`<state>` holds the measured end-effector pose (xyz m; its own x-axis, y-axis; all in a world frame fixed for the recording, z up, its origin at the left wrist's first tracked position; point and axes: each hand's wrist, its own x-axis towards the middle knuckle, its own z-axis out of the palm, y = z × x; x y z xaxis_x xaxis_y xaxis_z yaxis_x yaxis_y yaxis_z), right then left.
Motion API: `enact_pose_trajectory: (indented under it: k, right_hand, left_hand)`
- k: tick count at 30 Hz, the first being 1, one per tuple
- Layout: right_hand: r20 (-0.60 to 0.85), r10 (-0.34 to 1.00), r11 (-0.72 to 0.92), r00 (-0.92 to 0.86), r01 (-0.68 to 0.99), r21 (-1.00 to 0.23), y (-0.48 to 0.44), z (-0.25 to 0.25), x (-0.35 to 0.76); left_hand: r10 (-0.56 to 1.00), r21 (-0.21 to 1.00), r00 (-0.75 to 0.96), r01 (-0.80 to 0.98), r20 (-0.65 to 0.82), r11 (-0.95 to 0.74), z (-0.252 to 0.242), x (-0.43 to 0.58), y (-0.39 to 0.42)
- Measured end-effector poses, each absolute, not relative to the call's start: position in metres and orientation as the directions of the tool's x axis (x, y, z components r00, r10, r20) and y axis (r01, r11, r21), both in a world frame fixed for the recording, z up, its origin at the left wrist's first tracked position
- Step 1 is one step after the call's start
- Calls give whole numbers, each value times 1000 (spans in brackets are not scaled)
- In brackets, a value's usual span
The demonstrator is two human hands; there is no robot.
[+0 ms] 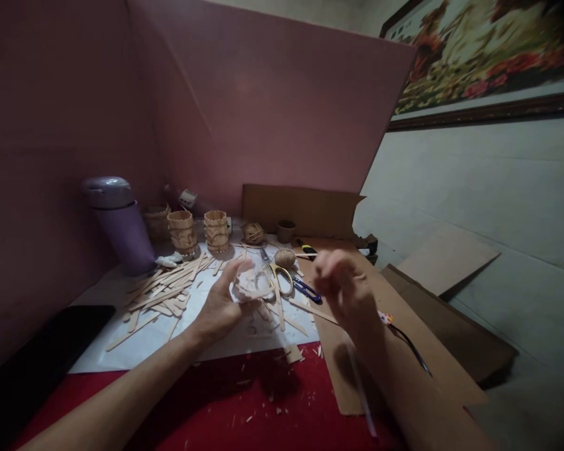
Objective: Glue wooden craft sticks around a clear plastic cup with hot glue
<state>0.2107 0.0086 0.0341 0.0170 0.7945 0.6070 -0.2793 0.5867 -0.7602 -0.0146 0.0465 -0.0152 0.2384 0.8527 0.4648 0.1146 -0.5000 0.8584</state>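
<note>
My left hand (228,300) is wrapped round a clear plastic cup-like piece (251,287) with a wooden strip at its lower edge. To its right my right hand (341,282) is raised over the cardboard, blurred, with its fingers curled in; whether they hold anything is too smeared to tell. Between the hands lie gold-handled scissors (282,280) and blue snips (306,290). A ball of twine (284,257) rests just behind the scissors. Many flat wooden sticks (162,291) are heaped on the white sheet (207,332) left of my left hand.
A purple bottle (125,232) stands at the left, near wooden cups (182,233). Behind are more twine (253,233) and a small brown pot (286,231). A glue gun's black cord (411,347) crosses the cardboard (338,376) at right. Wood scraps dot the red cloth (225,401).
</note>
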Motion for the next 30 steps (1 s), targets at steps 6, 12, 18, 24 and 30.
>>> enact_pose_trajectory:
  k: [6,12,18,24,30]
  right_hand:
    - [353,575,689,738,-205,-695,39,38,257]
    - [376,910,373,173,51,-926,31,2,200]
    - [263,962,274,-76,260,-926,3,-10,157]
    - [192,975,196,-110,27,-980,10,-11,168]
    - [201,972,199,-120,-23,-980,15,-16,175]
  left_hand:
    - [974,956,155,-270,163,-117,-8,-13,51]
    - [966,864,252,-498,64,73,3,0,35]
    - [922,856,376,-502,88,123,-4,11,26]
    - [967,951,241,-310,88,-9,-4,2,33]
    - [949,951,-98,-48,300,-306,12,-17,42]
